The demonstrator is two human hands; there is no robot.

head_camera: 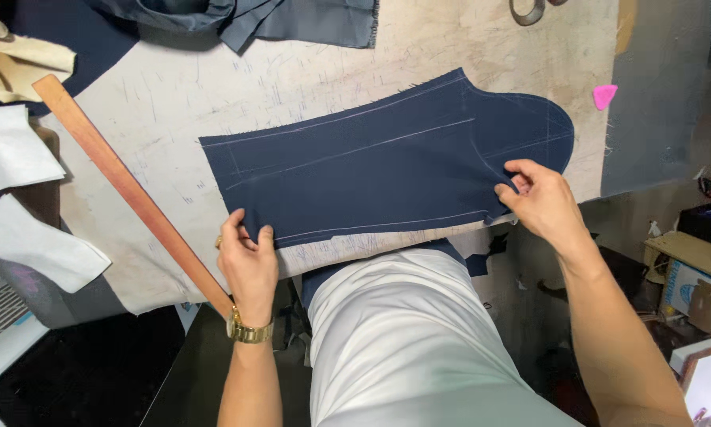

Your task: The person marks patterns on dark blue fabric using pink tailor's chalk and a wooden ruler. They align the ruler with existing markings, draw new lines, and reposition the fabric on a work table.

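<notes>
One navy fabric piece (387,170), long axis left-right, rounded end rightward; left hand (247,257) and right hand (539,199) pinching its near edge.

Ruler: long wooden ruler (126,186) lies slanted on the table (308,71), just left of the left grip.
Chalk: pink tailor's chalk (604,96) above the right grip.
Scissors: handles (527,11) at the far edge.
Paper: white pieces (39,245) far left.

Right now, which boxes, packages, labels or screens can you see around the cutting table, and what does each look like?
Cardboard box: right edge, beyond the right hand; white and blue printed side, brown flaps.
Dark box: right edge, above the cardboard box; black with a blue top.
No screen clearly in view.
</notes>
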